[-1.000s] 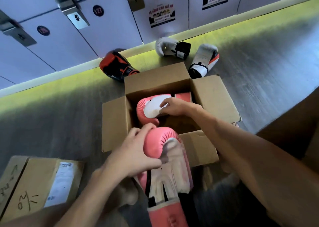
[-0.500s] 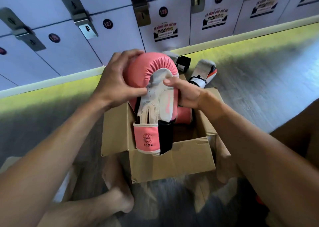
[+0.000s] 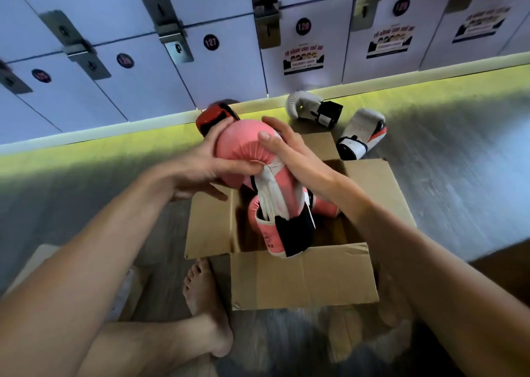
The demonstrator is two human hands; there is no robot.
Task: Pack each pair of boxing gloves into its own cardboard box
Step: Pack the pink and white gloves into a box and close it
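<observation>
Pink glove (image 3: 246,147), between both hands (image 3: 200,167), over box (image 3: 304,276)

1. Open cardboard box (image 3: 304,276) stands on floor (image 3: 459,176), before lockers (image 3: 229,70).
2. Held glove (image 3: 252,159) hangs above box, cuff inside.
3. Two gloves (image 3: 312,108) lie behind box, right.

A gym or boxing-club locker room: a bank of pale lockers (image 3: 235,70) with round number badges, "127" (image 3: 210,42) among them, metal latch plates and printed notices (image 3: 304,61) lines the wall above a yellow-lit plinth. Boxing gloves, white (image 3: 360,133) and red-and-black (image 3: 213,117), lie on the grey wood-grain floor (image 3: 459,176) beside an open cardboard box (image 3: 301,276).
</observation>
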